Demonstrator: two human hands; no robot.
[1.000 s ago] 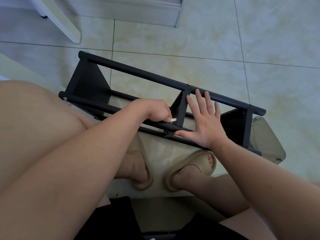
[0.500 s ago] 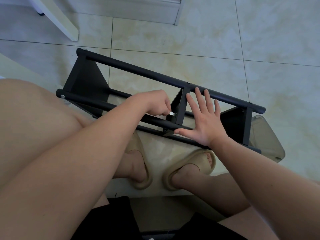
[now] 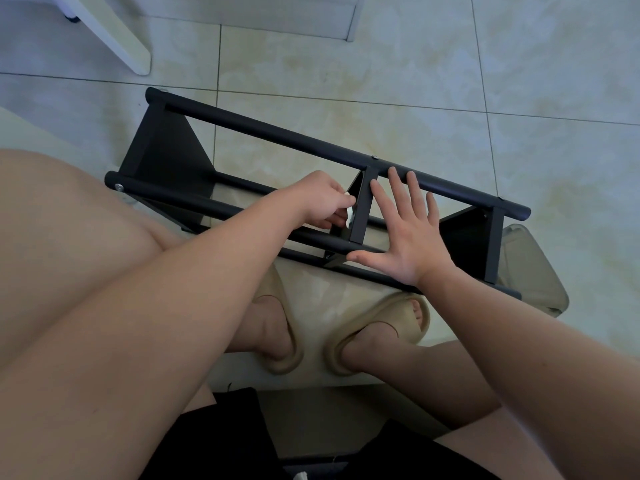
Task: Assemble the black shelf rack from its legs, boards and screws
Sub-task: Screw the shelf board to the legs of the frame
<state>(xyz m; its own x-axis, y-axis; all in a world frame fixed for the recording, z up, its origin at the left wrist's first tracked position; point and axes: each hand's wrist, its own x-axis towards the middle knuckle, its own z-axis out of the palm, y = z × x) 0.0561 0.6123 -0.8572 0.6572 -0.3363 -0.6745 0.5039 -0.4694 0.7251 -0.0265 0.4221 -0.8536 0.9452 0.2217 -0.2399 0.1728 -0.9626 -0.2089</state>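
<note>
The black shelf rack (image 3: pixel 277 135) lies on its side on the tiled floor, its long round legs running from upper left to lower right with three boards between them. My left hand (image 3: pixel 323 202) pinches a small white tool (image 3: pixel 349 216) against the left face of the middle board (image 3: pixel 362 206). My right hand (image 3: pixel 408 233) lies flat with fingers spread, pressing on the right side of that board and the near leg. A silver screw head (image 3: pixel 118 187) shows at the left end of the near leg.
My feet in beige slippers (image 3: pixel 377 327) stand just in front of the rack. A clear plastic bag (image 3: pixel 533 271) lies under its right end. A white furniture leg (image 3: pixel 114 32) and a white baseboard (image 3: pixel 263 12) are at the top.
My left hand with the white tool has risen from the near leg up along the middle board's left face. My right hand has stayed pressed in place.
</note>
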